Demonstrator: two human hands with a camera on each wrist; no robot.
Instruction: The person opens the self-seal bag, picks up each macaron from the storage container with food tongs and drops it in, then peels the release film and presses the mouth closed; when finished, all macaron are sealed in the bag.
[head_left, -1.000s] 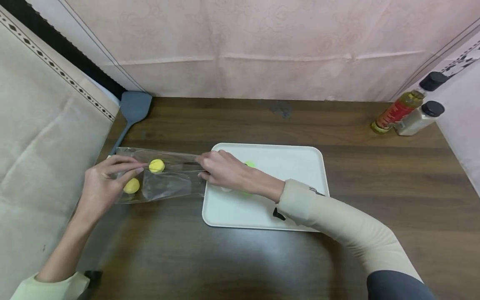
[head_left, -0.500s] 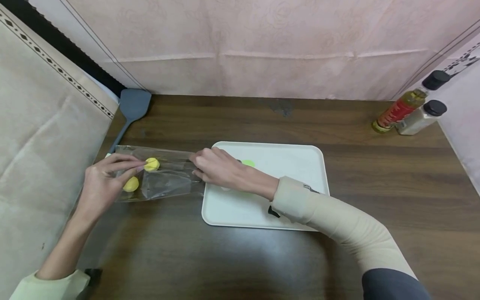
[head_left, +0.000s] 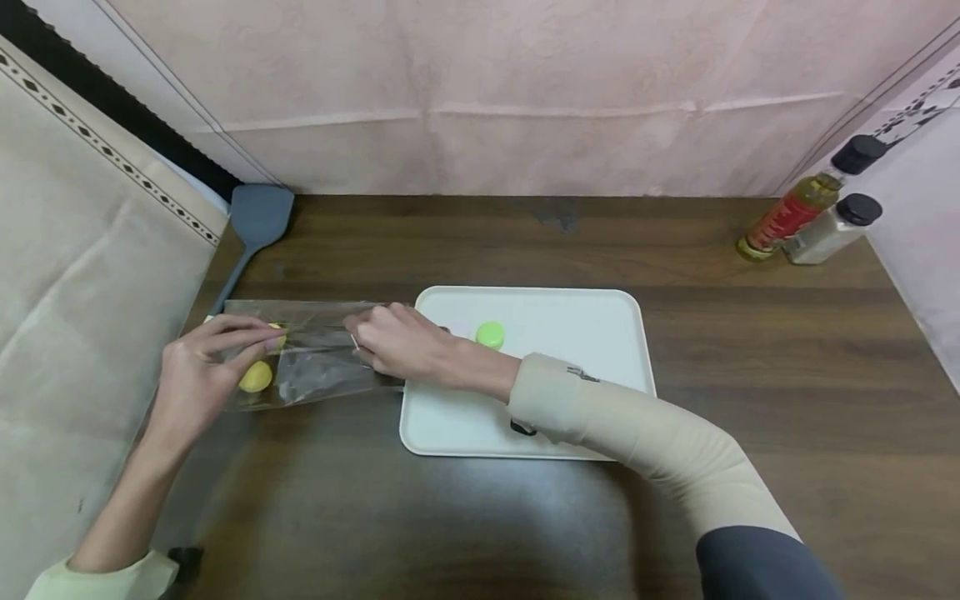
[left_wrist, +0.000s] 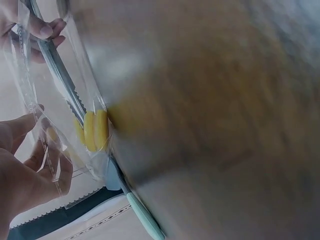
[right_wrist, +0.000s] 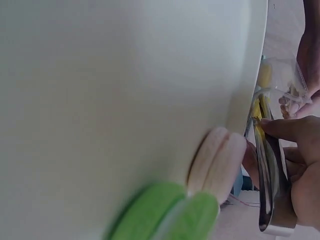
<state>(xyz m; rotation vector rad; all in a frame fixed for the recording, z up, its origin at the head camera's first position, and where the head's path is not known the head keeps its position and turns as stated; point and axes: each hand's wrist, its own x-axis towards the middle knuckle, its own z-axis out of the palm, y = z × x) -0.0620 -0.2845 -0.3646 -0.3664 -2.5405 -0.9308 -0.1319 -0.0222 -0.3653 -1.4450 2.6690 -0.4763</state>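
My left hand [head_left: 198, 379] pinches the edge of a clear plastic bag [head_left: 322, 375] lying left of the white tray. Inside it, a yellow macaron [head_left: 257, 377] lies near the left end, and a second one is partly hidden by my left fingertips. My right hand [head_left: 408, 346] holds metal tongs [right_wrist: 275, 200] whose serrated tips reach into the bag. In the left wrist view the tips meet the yellow macarons [left_wrist: 95, 131]; whether they still clamp one I cannot tell. On the tray sit a green macaron [head_left: 490, 335] and a pale pink macaron [right_wrist: 215, 160].
The white tray [head_left: 585, 350] lies mid-table under my right forearm. A grey-blue spatula [head_left: 260, 218] with a light green handle end is behind the bag. At the back right stand an oil bottle [head_left: 787, 218] and a black-capped jar [head_left: 832, 232].
My right hand has moved left with the tongs, and one yellow macaron has shifted left inside the bag, behind my left fingertips. The green macaron has come into fuller view.
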